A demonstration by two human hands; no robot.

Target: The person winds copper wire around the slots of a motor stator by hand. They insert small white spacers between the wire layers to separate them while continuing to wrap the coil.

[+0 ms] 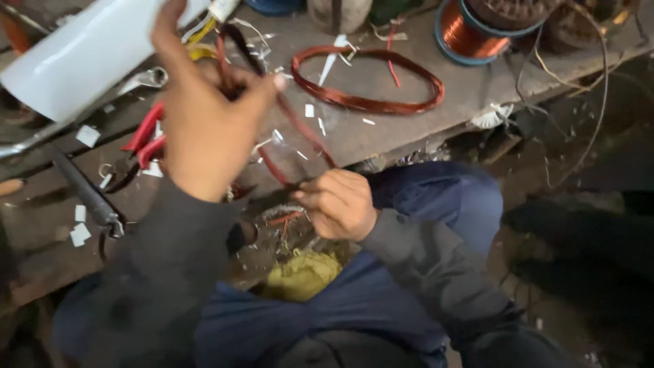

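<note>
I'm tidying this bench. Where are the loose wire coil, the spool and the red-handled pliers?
Coil [368,103]: head view, front strands of loop.
Spool [470,33]: head view, copper winding.
Pliers [144,140]: head view, red handles.

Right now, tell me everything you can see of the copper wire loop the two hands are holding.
The held wire loop is a bundle of reddish-brown enamelled copper strands, bent into a long, narrow coil. It slants above the bench edge: the left hand pinches its upper end, raised, and the right hand grips its lower end near the lap. Its middle hangs free.
</note>
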